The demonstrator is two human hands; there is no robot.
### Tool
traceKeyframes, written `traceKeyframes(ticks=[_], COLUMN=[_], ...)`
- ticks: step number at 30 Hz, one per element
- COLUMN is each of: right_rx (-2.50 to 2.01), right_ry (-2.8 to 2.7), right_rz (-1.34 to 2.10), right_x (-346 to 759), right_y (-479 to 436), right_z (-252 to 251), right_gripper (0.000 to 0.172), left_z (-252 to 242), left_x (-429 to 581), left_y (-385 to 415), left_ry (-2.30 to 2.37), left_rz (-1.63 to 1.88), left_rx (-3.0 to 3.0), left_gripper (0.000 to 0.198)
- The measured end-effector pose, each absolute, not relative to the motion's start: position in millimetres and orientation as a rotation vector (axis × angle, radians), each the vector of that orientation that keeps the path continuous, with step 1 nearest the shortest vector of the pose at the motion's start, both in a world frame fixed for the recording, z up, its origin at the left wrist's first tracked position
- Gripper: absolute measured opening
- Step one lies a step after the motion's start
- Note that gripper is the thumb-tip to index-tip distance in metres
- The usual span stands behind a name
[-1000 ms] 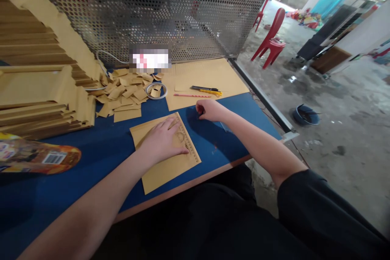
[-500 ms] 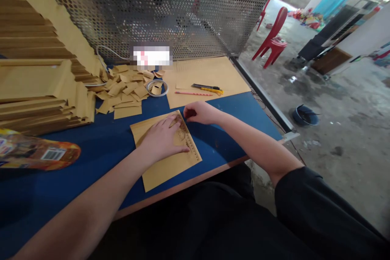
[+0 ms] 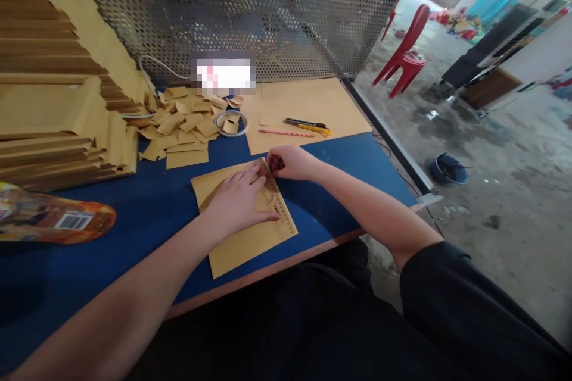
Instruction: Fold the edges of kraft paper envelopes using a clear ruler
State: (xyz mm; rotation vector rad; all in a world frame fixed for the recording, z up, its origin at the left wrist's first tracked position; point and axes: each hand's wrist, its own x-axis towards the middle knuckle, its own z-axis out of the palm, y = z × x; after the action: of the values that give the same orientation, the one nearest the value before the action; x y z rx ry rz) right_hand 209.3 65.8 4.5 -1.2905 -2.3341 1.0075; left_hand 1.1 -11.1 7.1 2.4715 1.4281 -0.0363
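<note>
A tan kraft-paper envelope or folded sheet [image 3: 236,257] lies at a slant on the blue table top near its front edge. On its right part rests a clear plastic ruler with scale marks [image 3: 283,214], whose full outline is hidden. My left hand [image 3: 236,197] is spread over both, fingers stretched and thumb out towards the scale, pressing them flat. At the paper's upper right edge is my right hand [image 3: 291,162], its fingers curled together against the ruler's end. Whatever those fingers pinch, if anything, is hidden.
Small kraft-paper pieces [image 3: 186,125] lie in a heap behind, beside a tape roll [image 3: 232,124]. A pink pencil [image 3: 286,133] and two cutter knives [image 3: 308,125] rest on kraft sheets [image 3: 330,98]. Stacked kraft envelopes [image 3: 44,110] and a bottle [image 3: 58,216] occupy the left. A perforated metal panel [image 3: 250,12] stands behind.
My right hand has shifted slightly left, its fingertips now at the paper's upper right edge. My left hand stays flat in place. The view has tilted slightly.
</note>
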Motion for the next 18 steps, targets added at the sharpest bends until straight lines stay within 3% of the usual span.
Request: traceKeyframes(ticks=[5, 18], right_rx=[-1.283, -1.190], right_ry=[-2.284, -2.271], right_rz=[1.013, 1.124], right_x=[211.9, 215.5], right_y=[62.2, 66.0], right_z=[3.2, 2.3], right_gripper=[0.022, 0.019], left_z=[5.4, -0.7], left_x=[-0.3, -1.9], left_y=[-11.3, -11.1], left_ry=[1.402, 1.422], left_rz=[-0.055, -0.010], left_rx=[2.500, 2.503], left_gripper=[0.109, 0.108])
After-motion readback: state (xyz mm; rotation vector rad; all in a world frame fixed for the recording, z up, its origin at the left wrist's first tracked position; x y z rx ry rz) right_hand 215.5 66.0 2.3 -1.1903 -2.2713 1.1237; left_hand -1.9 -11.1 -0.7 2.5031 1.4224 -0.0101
